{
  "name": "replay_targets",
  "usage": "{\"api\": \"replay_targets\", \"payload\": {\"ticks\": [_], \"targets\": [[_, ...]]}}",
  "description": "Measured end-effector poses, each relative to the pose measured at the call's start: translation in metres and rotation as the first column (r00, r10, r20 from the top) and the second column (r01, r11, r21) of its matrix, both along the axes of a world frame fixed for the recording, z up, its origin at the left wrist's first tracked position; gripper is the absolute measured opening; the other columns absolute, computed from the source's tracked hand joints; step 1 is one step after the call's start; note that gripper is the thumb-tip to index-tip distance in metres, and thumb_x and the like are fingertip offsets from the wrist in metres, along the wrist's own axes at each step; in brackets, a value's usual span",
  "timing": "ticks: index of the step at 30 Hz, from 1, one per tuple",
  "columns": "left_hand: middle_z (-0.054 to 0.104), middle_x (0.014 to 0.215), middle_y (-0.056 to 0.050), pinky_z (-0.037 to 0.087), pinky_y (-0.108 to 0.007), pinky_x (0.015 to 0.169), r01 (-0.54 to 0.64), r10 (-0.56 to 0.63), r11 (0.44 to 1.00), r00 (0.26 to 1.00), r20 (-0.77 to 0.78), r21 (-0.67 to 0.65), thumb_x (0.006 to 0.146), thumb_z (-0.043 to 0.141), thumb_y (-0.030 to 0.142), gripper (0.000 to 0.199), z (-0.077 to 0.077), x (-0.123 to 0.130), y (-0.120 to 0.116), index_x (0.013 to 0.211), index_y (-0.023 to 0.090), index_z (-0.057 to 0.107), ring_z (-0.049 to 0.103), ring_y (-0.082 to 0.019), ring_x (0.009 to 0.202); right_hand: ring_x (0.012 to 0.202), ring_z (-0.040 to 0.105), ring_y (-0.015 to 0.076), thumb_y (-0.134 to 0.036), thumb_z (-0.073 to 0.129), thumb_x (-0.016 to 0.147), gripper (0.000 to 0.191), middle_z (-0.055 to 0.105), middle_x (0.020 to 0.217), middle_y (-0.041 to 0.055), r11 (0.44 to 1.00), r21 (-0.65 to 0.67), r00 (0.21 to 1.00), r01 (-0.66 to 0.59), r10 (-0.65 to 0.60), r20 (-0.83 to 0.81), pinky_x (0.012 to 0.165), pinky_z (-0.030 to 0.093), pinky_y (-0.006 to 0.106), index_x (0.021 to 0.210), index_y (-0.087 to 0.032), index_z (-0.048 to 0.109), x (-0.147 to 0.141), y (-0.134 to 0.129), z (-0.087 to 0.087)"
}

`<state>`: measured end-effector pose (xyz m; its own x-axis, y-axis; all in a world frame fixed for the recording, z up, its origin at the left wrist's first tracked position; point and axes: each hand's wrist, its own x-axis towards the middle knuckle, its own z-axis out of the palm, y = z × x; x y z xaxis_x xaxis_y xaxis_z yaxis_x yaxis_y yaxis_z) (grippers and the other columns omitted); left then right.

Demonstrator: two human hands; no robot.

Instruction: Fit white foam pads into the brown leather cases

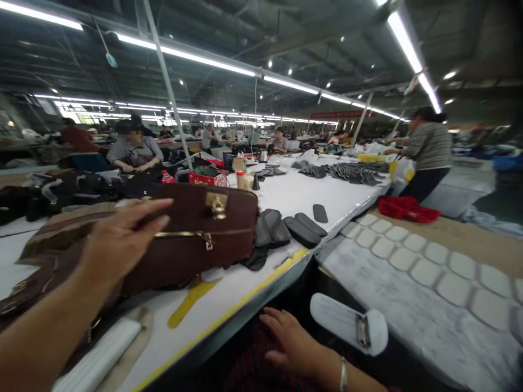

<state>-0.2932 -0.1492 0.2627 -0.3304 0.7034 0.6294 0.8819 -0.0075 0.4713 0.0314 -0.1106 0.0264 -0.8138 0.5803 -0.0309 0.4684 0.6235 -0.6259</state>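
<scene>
A dark brown handbag (237,245) with a gold-coloured turn clasp (217,205) and a zip (208,239) lies on the white worktable. My left hand (120,239) is in front of the bag's left part, its fingers stretched out and thumb apart; whether it touches the leather I cannot tell. Low at the table's edge, my right hand (292,337) rests by my lap with fingers spread and nothing in it. A yellow strip-like tool (190,302) lies partly under the bag. Grey padded pieces (304,228) lie just to the bag's right.
To the right, oval white pieces (425,272) are laid in rows on a board (368,305). A white paddle-shaped piece with a metal clip (347,324) sits beside my right hand. A red cloth (408,208) lies farther back. Co-workers sit and stand around.
</scene>
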Motion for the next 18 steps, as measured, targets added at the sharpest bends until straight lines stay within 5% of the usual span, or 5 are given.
{"api": "replay_targets", "payload": {"ticks": [3,6,9,14,18], "targets": [[0.060,0.117,0.006,0.044,-0.034,0.094,0.312,-0.287,0.948,0.923,0.256,-0.063,0.072,0.057,0.048,0.057,-0.038,0.071,0.028,0.127,0.037,0.045,0.056,-0.022,0.107,0.110,0.052,0.0244,-0.028,0.058,0.076,0.056,0.046,0.128,0.0131,0.941,-0.184,0.901,0.283,-0.327,-0.285,0.098,0.039,0.044,0.128,-0.019,0.042,0.069,0.005,0.019],[0.053,0.129,0.000,0.046,-0.034,0.094,0.520,-0.410,0.854,0.689,0.598,-0.014,0.071,0.062,0.043,0.072,-0.083,0.136,0.053,0.136,0.034,0.032,0.054,-0.024,0.112,0.096,0.059,0.0214,-0.035,0.051,0.082,0.050,0.049,0.123,0.0131,0.813,-0.452,0.643,0.368,-0.573,-0.508,0.088,0.048,0.043,0.128,-0.021,0.035,0.122,0.017,0.029],[0.056,0.125,-0.003,0.049,-0.038,0.090,0.641,-0.401,0.767,0.448,0.799,0.026,0.072,0.062,0.043,0.064,-0.116,0.185,0.067,0.131,0.030,0.042,0.055,-0.027,0.111,0.106,0.054,0.0235,-0.038,0.051,0.084,0.053,0.045,0.127,0.0139,0.781,-0.439,0.493,0.444,-0.623,-0.607,0.088,0.047,0.044,0.130,-0.021,0.031,0.160,0.033,0.035],[0.064,0.112,-0.003,0.052,-0.043,0.084,0.807,-0.354,0.591,0.265,0.897,-0.005,0.074,0.061,0.038,0.056,-0.122,0.241,0.075,0.127,0.032,0.046,0.063,-0.028,0.097,0.126,0.033,0.0251,-0.033,0.061,0.079,0.065,0.035,0.136,0.0115,0.799,0.120,0.684,0.589,-0.414,-0.601,0.104,0.031,0.046,0.135,-0.021,0.030,0.190,0.052,0.063],[0.064,0.108,-0.002,0.048,-0.039,0.088,0.844,-0.558,0.505,0.479,0.678,-0.180,0.073,0.064,0.037,0.045,-0.094,0.273,0.085,0.116,0.030,0.056,0.061,-0.026,0.098,0.117,0.040,0.0248,-0.034,0.067,0.075,0.062,0.045,0.125,0.0112,0.779,0.353,0.802,0.518,-0.298,-0.518,0.102,0.034,0.043,0.129,-0.018,0.041,0.197,0.059,0.093]]}}
